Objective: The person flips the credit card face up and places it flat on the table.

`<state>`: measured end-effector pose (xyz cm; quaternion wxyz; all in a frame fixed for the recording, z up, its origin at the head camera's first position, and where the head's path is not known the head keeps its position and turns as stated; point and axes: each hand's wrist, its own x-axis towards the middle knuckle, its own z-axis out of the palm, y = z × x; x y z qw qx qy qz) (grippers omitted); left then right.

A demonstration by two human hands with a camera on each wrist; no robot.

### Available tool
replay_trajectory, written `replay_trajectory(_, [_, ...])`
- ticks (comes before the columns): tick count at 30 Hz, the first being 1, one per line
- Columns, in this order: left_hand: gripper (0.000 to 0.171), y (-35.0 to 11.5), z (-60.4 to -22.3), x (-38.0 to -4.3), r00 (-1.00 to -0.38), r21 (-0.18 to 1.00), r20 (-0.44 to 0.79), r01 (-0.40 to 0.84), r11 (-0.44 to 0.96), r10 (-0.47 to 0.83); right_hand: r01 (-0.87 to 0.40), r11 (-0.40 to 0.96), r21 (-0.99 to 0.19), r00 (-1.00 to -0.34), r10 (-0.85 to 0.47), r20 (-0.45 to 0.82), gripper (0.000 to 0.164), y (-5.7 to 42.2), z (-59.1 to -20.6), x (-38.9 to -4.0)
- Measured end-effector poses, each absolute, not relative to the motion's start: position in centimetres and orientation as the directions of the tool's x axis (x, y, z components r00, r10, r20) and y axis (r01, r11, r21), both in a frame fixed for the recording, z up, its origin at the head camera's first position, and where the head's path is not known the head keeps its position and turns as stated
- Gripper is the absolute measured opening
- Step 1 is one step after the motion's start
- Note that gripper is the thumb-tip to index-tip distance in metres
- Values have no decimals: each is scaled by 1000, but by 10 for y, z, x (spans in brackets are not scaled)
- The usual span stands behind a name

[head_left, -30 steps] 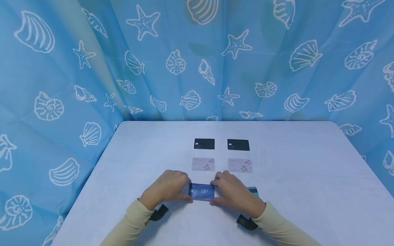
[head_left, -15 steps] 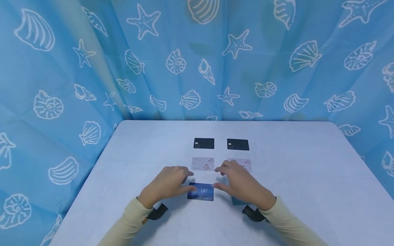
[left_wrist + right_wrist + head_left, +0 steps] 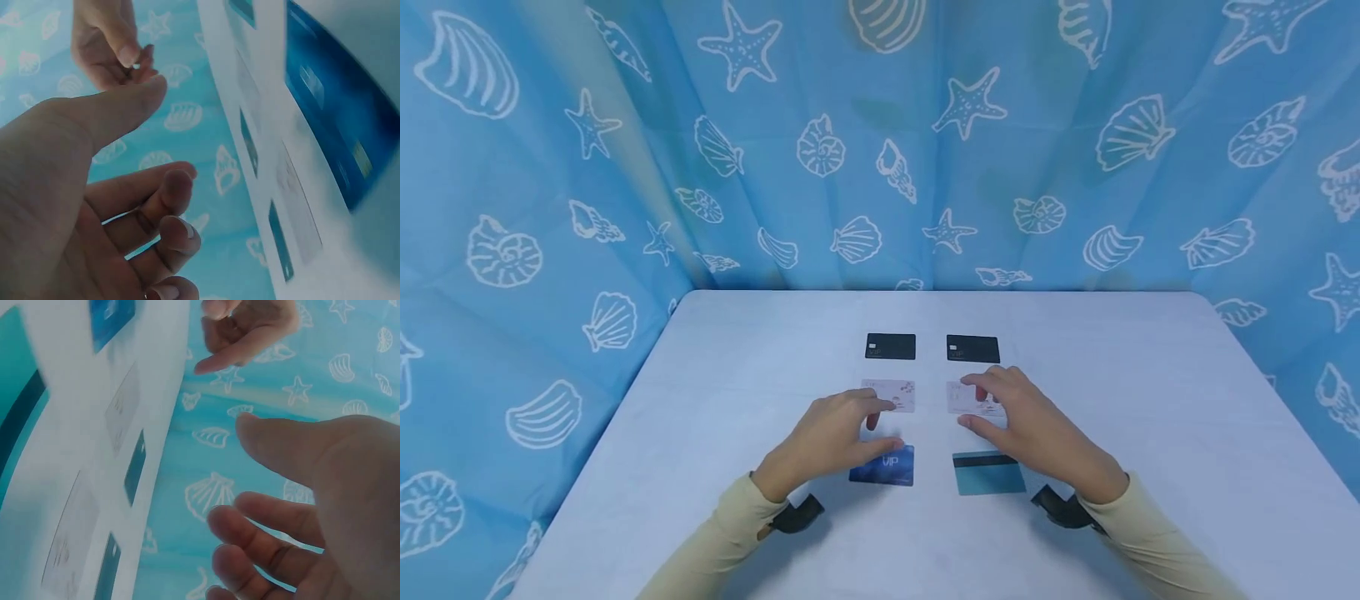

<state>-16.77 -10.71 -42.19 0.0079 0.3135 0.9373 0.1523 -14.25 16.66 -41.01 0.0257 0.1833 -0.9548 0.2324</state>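
Observation:
Over the near-left blue VIP card [image 3: 880,471] hovers my left hand [image 3: 831,437], fingers spread and holding nothing; its thumb overlaps the card's upper edge in the head view. My right hand [image 3: 1037,429], also holding nothing, hangs above a teal card [image 3: 990,479] with a dark stripe, thumb and fingers apart. Behind the hands lie two pale flowered cards, the left one [image 3: 906,393] and the right one [image 3: 957,398], each partly hidden by fingers. In the left wrist view the blue card [image 3: 340,100] lies flat, below the hand's level.
Two black cards, a left one [image 3: 891,346] and a right one [image 3: 972,348], form the far row on the white table [image 3: 760,350]. A blue curtain [image 3: 820,217] with shell prints stands along the table's back and left edges.
Both hands held the blue card's ends a second ago, then let go and rose. They have moved apart, the right hand going right and farther back, baring the teal card. The blue card stays put.

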Motion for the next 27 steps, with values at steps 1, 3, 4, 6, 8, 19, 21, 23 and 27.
replay_trajectory(1, [55, -104, -422, -167, -799, 310, 81, 588, 747, 595, -356, 829, -432, -934, -331, 136, 53, 171, -409, -141])
replay_trajectory(3, [56, -99, -421, -167, -795, 348, 84, 589, 730, 601, -345, 834, -430, -938, -315, 143, 54, 179, -409, -138])
replay_trajectory(4, [56, -96, -421, -166, -792, 362, 86, 590, 722, 605, -336, 839, -428, -942, -306, 139, 55, 183, -409, -137])
replay_trajectory(6, [56, -90, -422, -163, -788, 382, 90, 592, 709, 609, -323, 846, -424, -946, -297, 129, 56, 189, -410, -134])
replay_trajectory(8, [56, -85, -425, -160, -785, 395, 88, 593, 702, 613, -311, 852, -422, -950, -292, 111, 57, 194, -413, -131])
replay_trajectory(19, [59, -61, -445, -143, -785, 372, 24, 581, 724, 619, -266, 863, -428, -957, -291, 9, 58, 208, -431, -119])
replay_trajectory(21, [59, -58, -447, -141, -785, 362, 24, 585, 726, 620, -267, 865, -424, -953, -302, -15, 59, 208, -435, -118])
replay_trajectory(23, [58, -56, -448, -140, -786, 348, 26, 586, 731, 618, -276, 870, -409, -948, -317, -35, 59, 210, -438, -117])
replay_trajectory(27, [58, -50, -447, -139, -788, 303, 26, 592, 747, 615, -304, 880, -364, -937, -345, -53, 60, 213, -443, -117])
